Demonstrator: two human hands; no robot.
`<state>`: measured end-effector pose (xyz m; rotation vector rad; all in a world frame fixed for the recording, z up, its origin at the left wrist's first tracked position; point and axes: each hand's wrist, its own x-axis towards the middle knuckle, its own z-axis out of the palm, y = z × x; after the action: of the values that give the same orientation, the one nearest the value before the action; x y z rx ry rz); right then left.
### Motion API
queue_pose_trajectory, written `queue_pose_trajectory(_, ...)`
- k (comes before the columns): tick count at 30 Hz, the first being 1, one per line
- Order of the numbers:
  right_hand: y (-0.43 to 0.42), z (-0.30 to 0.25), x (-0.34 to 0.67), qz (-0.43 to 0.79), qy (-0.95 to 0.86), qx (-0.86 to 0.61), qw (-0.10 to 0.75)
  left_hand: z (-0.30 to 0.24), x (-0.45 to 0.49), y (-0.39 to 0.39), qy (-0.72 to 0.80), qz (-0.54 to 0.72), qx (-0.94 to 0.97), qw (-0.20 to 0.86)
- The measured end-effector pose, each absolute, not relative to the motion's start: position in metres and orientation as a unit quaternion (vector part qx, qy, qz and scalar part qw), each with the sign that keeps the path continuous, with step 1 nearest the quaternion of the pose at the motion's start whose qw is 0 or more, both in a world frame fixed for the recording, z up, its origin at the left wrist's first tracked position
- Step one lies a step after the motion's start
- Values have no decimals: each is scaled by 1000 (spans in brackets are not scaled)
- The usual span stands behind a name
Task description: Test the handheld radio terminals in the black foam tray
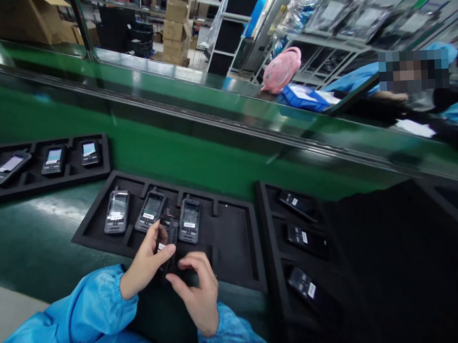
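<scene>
My left hand (147, 263) grips a dark rugged handset phone (173, 235), turned on edge above the front of a black foam tray (237, 268). A white label shows by the left fingers. My right hand (200, 290) is at the lower end of this phone, thumb and fingers apart and curved; whether the fingertips touch it I cannot tell. Behind the hands, the tray holds a phone (116, 212) at left, a second phone (151, 210) partly covered by the left hand, and a third phone (189, 220), each with a white label.
At left, another foam tray (60, 181) holds phones with lit screens. A tray (276, 292) at right holds several labelled phones beside black foam (402, 254). Along the back runs a green conveyor rail (195, 117), with a pink fan (281, 70), a blue bin (305, 98) and a co-worker (412, 75) beyond.
</scene>
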<state>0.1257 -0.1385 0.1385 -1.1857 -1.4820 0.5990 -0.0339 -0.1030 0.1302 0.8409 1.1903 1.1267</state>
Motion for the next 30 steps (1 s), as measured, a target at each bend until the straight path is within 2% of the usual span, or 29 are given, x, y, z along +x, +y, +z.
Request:
queue_pose_trajectory(3,-137,145,122,208,-622,-519,547,126,-32,-106,518,503,360,591)
queue_pose_trajectory(13,-146,137,116,189,-638,-492,561,121,-27,-109,533,515,351,572)
queue_pose_trajectory(23,-154,127,118,238,-635,-498,540,132,-27,-107,529,516,324,591)
queue_pose_trajectory(27,-154,123,121,284,-629,-496,527,136,-28,-105,525,514,305,606)
queue_pose_trajectory(30,-152,118,118,464,-551,-466,515,138,-31,-104,509,512,295,626)
